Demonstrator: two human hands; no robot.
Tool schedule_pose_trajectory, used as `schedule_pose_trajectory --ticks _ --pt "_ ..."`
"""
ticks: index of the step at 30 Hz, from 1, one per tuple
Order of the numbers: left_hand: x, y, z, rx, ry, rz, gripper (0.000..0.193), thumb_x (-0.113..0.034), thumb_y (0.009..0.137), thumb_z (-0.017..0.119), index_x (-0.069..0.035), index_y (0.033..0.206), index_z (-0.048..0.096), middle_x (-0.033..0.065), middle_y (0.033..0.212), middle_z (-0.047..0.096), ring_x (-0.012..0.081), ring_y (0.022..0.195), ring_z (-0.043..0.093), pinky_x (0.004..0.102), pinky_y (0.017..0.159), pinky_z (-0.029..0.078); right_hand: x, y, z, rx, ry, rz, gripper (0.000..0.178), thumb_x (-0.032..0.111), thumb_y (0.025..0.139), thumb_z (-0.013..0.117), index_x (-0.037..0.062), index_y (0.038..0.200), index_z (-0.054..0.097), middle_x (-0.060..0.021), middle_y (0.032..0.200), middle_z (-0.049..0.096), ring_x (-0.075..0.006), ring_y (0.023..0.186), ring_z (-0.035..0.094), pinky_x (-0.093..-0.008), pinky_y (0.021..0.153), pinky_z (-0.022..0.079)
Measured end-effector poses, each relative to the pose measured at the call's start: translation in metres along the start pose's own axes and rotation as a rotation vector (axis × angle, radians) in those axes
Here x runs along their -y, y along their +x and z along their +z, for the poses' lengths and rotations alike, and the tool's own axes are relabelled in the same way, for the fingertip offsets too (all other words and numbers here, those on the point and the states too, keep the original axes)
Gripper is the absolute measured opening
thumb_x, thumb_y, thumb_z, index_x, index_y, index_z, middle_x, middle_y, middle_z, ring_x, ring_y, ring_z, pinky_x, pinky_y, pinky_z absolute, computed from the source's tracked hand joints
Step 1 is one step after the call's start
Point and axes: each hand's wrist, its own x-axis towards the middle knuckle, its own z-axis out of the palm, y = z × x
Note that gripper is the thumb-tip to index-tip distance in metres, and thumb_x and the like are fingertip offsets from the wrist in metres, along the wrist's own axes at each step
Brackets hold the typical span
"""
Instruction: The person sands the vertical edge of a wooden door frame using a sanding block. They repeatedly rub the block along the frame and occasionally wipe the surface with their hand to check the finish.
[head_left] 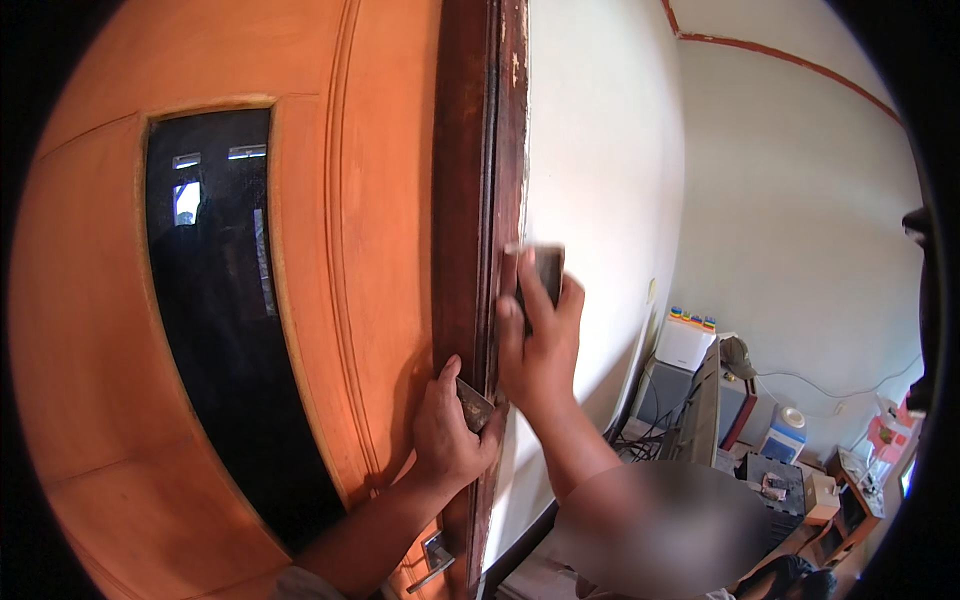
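Observation:
My left hand (447, 437) is closed around a small dark block with a worn brownish face (474, 406). It rests against the dark brown door frame (465, 200), low down beside the orange wooden door. Higher up, the fingers of my right hand (543, 350) grip a dark flat rectangular block (548, 268), held at the frame's outer edge where it meets the white wall. That edge has chipped, pale patches near the top. What kind of blocks these are does not show clearly.
The orange door (385, 250) has a dark glass panel (215, 300) and a metal handle (436, 555). A white wall (605, 150) runs right of the frame. Lower right are a white box (686, 342), a blue-and-white container (784, 436), cables and clutter. A blurred patch hides part of the lower area.

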Motion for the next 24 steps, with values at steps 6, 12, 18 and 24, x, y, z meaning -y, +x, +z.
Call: schedule_pose_trajectory --ticks 6,12,18,24 --pt "-0.001 0.0 -0.004 0.037 -0.02 -0.048 0.09 -0.017 0.081 0.087 0.012 0.15 0.038 0.0295 0.113 0.061 0.0426 0.086 0.063 0.0482 0.076 0.053 -0.002 0.114 0.026 -0.244 0.055 -0.22 0.046 0.017 0.099 0.071 0.0142 0.145 0.065 -0.0311 0.118 0.059 -0.0469 0.108 0.062 -0.049 0.094 0.053" --pt "0.0 0.002 -0.002 -0.005 0.021 0.026 0.089 -0.017 0.082 0.087 0.014 0.149 0.038 0.029 0.11 0.06 0.0416 0.085 0.062 0.0481 0.075 0.052 0.004 0.048 0.008 -0.135 0.018 -0.15 0.054 0.012 0.096 0.073 0.0141 0.149 0.062 -0.0305 0.12 0.059 -0.0454 0.106 0.061 -0.0487 0.094 0.052" --pt "-0.002 -0.001 -0.001 0.012 0.032 -0.012 0.088 -0.018 0.083 0.086 0.015 0.149 0.039 0.0303 0.112 0.06 0.043 0.09 0.063 0.049 0.079 0.053 0.003 0.053 0.007 -0.136 0.066 -0.172 0.05 0.008 0.094 0.074 0.0112 0.143 0.066 -0.0281 0.117 0.062 -0.0448 0.109 0.062 -0.0492 0.095 0.052" --pt "0.001 -0.001 0.0 -0.007 -0.007 0.013 0.086 -0.018 0.084 0.086 0.015 0.149 0.039 0.0295 0.11 0.061 0.043 0.089 0.063 0.0486 0.078 0.053 0.002 0.104 0.024 -0.217 0.069 -0.137 0.047 0.014 0.096 0.073 0.0142 0.143 0.066 -0.0283 0.113 0.06 -0.0458 0.104 0.061 -0.0489 0.091 0.052"
